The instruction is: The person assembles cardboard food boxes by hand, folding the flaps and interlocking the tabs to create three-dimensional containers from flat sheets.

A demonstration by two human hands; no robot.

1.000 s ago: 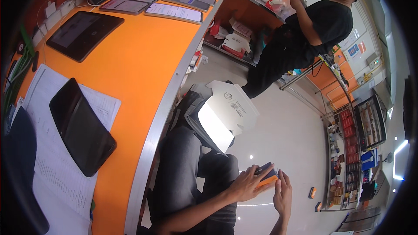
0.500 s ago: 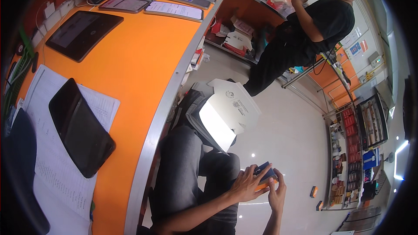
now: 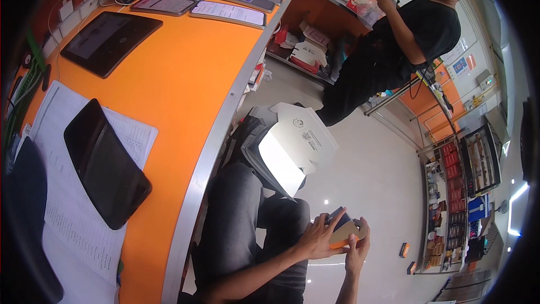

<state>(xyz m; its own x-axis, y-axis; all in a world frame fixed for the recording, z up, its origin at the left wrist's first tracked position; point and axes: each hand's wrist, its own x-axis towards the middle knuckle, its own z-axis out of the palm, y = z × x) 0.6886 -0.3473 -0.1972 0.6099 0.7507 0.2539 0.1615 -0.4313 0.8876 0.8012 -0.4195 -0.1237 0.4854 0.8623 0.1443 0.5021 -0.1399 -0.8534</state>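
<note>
A small dark blue and orange box (image 3: pixel 339 220) is gripped between my two hands, out past my knees. My left hand (image 3: pixel 315 240) has its fingers along the box's left side and top. On the right side, my right hand (image 3: pixel 358 243) closes round it, thumb on the near face. A greyish-tan face of the box shows above its orange lower edge. A white opened carton flap (image 3: pixel 301 132) rests on a dark stack (image 3: pixel 256 146) just beyond my knees.
An orange counter (image 3: pixel 185 73) on the left carries several phones (image 3: pixel 228 13), a black tablet (image 3: pixel 109 42), a dark slab-like device (image 3: pixel 104 163) and papers (image 3: pixel 73 208). Ahead stands a person (image 3: pixel 416 34) in black. Two small boxes (image 3: pixel 404 250) lie on the floor beside stocked shelves (image 3: pixel 450 191).
The box has turned in my hands, so more of its tan face shows. My right fingers have shifted on it. The other person's raised hand has moved slightly up.
</note>
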